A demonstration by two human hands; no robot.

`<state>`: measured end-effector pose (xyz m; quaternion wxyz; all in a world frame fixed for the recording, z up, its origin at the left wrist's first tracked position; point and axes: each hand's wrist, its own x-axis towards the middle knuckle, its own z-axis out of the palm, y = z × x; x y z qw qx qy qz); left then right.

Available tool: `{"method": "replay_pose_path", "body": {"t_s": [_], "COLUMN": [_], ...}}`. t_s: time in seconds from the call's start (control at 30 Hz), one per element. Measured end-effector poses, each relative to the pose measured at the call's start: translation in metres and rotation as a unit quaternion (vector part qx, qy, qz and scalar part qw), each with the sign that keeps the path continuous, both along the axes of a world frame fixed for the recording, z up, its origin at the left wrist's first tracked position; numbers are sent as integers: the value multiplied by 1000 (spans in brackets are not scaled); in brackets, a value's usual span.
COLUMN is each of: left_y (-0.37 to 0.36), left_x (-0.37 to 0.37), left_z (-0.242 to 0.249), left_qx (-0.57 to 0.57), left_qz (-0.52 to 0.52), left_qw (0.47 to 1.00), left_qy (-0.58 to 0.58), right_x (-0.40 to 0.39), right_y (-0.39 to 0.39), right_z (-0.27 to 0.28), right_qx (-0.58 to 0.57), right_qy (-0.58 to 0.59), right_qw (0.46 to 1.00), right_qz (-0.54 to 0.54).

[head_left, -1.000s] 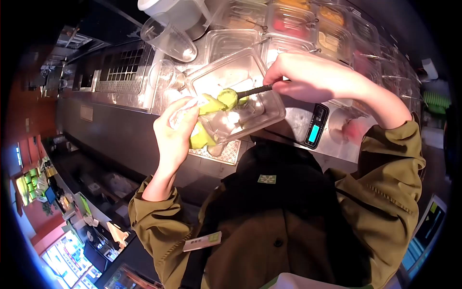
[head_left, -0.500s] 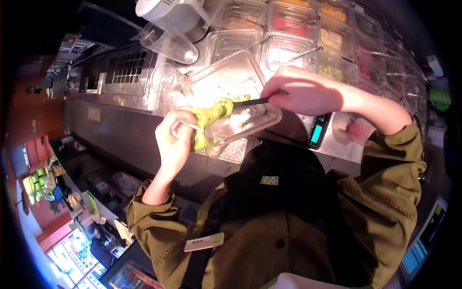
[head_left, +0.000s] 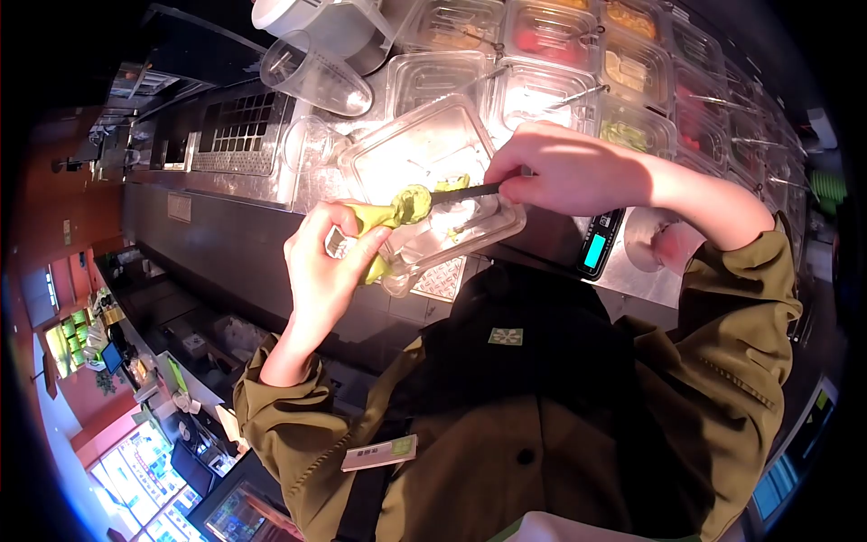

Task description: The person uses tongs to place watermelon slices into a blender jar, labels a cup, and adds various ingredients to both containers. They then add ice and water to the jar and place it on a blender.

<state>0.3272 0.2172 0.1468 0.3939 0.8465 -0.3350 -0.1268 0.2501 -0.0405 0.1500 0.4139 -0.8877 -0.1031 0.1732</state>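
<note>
My left hand pinches a yellow-green avocado piece over the left edge of a clear plastic container. My right hand grips a black-handled utensil, whose far end meets a round green lump beside the piece. What the utensil's tip looks like is hidden by the lump. Small green bits lie in the container under the utensil.
Clear lidded tubs of colourful food fill the back right. A digital scale stands right of the container, near a clear cup with something red. A large clear measuring jug lies at the back left.
My left hand has shifted slightly left, its fingers now closer around the green piece. The green lump and the utensil have moved slightly left.
</note>
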Motion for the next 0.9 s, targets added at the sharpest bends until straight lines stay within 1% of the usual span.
{"method": "replay_pose_path", "body": {"t_s": [0.07,0.17,0.27,0.37,0.47,0.57,0.7,0.77,0.87,0.9], "left_y": [-3,-8,-10,-10,-12,-15,-16,-14,-11,-11], "left_x": [-2,-3,-3,-2,0,-2,-6,-9,-15,-16], "left_z": [0,2,2,-1,-1,0,2,5,7,9], "left_qx": [1,5,7,-2,-16,-16,-1,27,59,62], "left_qz": [-1,-5,-14,-16,-25,-36,-72,-78,-82,-80], "left_qw": [999,997,993,990,983,976,961,964,963,962], "left_qy": [-32,-77,-115,-137,-183,-215,-265,-253,-250,-255], "right_x": [1,-1,1,-1,0,1,5,4,3,4], "right_y": [-1,-4,-7,-6,-8,-7,-9,-10,-6,-5], "right_z": [0,-12,-8,-10,-11,-1,7,7,13,14], "right_qx": [16,48,52,69,81,82,119,141,175,181], "right_qy": [9,-32,11,49,53,122,224,261,294,304], "right_qw": [1000,998,999,996,995,989,967,954,935,931], "right_qz": [1,-6,6,-30,-11,-26,-19,-32,-93,-87]}}
